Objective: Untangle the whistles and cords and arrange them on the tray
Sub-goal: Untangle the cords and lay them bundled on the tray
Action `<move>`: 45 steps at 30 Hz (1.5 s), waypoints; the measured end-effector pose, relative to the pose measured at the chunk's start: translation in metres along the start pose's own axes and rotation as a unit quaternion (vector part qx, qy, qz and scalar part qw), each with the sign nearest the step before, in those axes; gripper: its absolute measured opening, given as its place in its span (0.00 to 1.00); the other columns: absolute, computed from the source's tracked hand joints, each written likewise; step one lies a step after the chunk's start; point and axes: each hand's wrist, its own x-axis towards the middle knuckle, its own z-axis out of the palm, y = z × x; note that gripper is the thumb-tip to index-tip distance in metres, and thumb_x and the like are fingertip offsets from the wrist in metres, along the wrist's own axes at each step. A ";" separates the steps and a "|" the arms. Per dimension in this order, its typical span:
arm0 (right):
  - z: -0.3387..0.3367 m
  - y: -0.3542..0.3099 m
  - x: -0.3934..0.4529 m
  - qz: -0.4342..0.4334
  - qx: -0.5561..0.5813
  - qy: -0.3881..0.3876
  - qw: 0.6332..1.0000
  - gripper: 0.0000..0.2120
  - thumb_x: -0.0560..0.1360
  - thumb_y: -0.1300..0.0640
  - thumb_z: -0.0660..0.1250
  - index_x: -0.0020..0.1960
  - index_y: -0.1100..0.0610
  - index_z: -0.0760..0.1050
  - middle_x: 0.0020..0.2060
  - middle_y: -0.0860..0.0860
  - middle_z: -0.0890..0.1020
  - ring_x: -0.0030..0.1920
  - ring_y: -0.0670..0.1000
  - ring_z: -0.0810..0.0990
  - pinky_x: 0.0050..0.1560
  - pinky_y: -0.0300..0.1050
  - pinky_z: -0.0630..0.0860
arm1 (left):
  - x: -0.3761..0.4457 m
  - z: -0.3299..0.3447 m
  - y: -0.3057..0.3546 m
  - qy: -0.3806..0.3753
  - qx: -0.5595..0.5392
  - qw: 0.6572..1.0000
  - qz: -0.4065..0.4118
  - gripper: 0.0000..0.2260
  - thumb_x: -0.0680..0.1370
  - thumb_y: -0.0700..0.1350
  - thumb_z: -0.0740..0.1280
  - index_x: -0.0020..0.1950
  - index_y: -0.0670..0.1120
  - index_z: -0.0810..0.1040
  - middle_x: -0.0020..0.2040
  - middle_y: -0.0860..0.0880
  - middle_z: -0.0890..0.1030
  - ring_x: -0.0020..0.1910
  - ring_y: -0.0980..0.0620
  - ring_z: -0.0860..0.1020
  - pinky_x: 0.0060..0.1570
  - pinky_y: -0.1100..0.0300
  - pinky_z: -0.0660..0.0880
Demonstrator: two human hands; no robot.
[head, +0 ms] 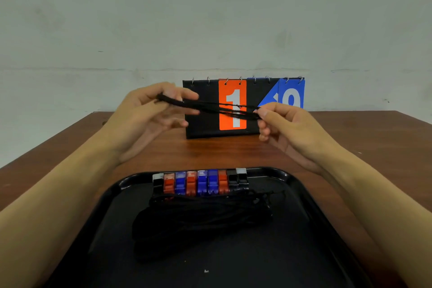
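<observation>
Black cord [210, 107] stretched between my two hands, up in the air above the table, in front of the scoreboard. My left hand [149, 119] has one looped end of it over the fingers, thumb on top pinching it down, lower fingers loosely spread. My right hand [285, 126] pinches the other end between thumb and forefinger, remaining fingers curled in. Cord runs as several strands side by side, slightly sagging toward the right.

Below, near me, black tray [311, 194] on the wooden table [350, 128]. Row of whistles [199, 182] lined up touching each other along the tray's far rim: black-and-white at the left end, then red, blue, red, blue, blue, red, black, and a black-and-white one at the right end. Just in front of them a pile of black cords [201, 220] bundled on the tray floor, strands hard to tell apart against the black.

Flip scoreboard [233, 105] stands upright at the table's far edge, orange card showing 1, blue cards partly flipped on the right. Pale wall [210, 18] behind.
</observation>
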 end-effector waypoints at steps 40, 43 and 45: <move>-0.006 0.002 -0.010 0.022 -0.461 -0.335 0.821 0.01 0.77 0.55 0.74 0.48 0.50 0.83 0.40 0.44 0.86 0.42 0.44 0.84 0.43 0.31 0.75 | -0.013 -0.010 0.023 -0.394 0.462 0.696 -0.383 0.14 0.73 0.61 0.73 0.41 0.51 0.83 0.38 0.54 0.87 0.28 0.59 0.77 0.34 0.70 0.73; -0.006 0.002 -0.010 0.011 -0.483 -0.326 0.812 0.01 0.77 0.53 0.73 0.48 0.48 0.83 0.41 0.41 0.86 0.43 0.41 0.84 0.43 0.30 0.75 | -0.012 -0.013 0.024 -0.387 0.479 0.693 -0.376 0.19 0.73 0.65 0.71 0.44 0.48 0.83 0.39 0.52 0.87 0.29 0.59 0.77 0.37 0.67 0.74; -0.006 0.002 -0.010 0.000 -0.487 -0.318 0.813 0.00 0.77 0.52 0.73 0.47 0.47 0.83 0.40 0.40 0.85 0.43 0.41 0.83 0.43 0.30 0.75 | -0.013 -0.018 0.024 -0.375 0.485 0.696 -0.373 0.20 0.73 0.66 0.69 0.44 0.49 0.83 0.37 0.53 0.86 0.28 0.59 0.76 0.38 0.64 0.74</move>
